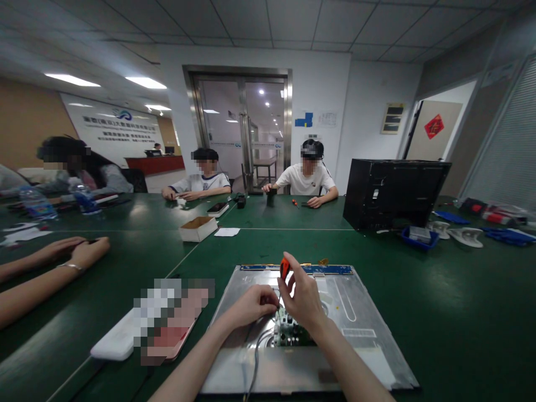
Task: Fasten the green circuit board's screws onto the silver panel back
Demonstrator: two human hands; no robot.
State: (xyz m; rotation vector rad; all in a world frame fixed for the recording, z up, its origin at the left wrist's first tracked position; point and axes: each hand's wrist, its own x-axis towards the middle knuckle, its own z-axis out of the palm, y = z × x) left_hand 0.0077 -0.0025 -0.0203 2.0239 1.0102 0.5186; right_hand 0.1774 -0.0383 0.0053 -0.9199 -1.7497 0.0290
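Note:
My right hand (pixel 305 296) grips a screwdriver (pixel 285 268) with an orange and black handle, its shaft pointing down. Beside it, my left hand (pixel 256 304) has its fingertips pinched together near the lower end of the shaft; what they hold is hidden. Under both hands lies a green circuit board (pixel 288 333), partly covered by my right hand and wrist. The board sits on the back of a flat silver display panel (pixel 360 312), which lies on the table. A grey cable (pixel 256 357) runs from the board towards the panel's near edge.
A white power bank-like block (pixel 115 338) and a pink phone (pixel 178 340) lie left of the panel. Another person's hands (pixel 84 254) rest further left. Ahead stand an open box (pixel 198 229) and a black monitor housing (pixel 393 192). Two people sit across the green table (pixel 460 312).

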